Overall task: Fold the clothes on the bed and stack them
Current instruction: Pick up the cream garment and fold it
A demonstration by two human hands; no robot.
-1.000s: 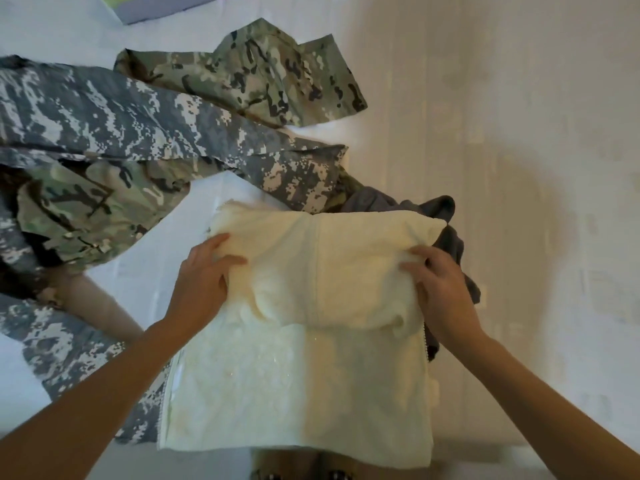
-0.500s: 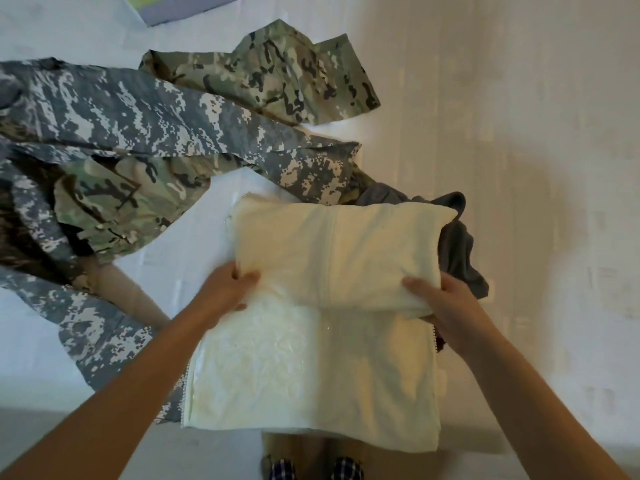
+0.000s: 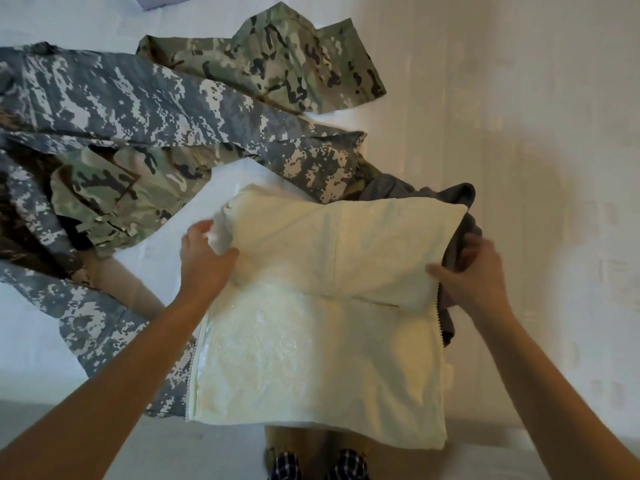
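Counting left to right on the white bed [image 3: 502, 98]: one grey digital-camouflage garment [image 3: 114, 109] sprawled left of the cream garment [image 3: 311, 323], one green-brown camouflage garment [image 3: 277, 60] beyond it, the cream garment itself at the bed's near edge, and one dark grey garment [image 3: 460, 209] poking out from behind the cream one's right side. A second green-brown camouflage piece [image 3: 107, 188] lies among the grey camouflage; you cannot tell whether it belongs to the far one.

Your left hand [image 3: 204, 258] is curled shut, pinching the cream garment's upper left corner. Your right hand [image 3: 474, 271] is closed around its right edge, fingers also against the dark grey cloth.

The cream garment is folded over itself, the fold running left to right; its long axis runs from you toward the camouflage.
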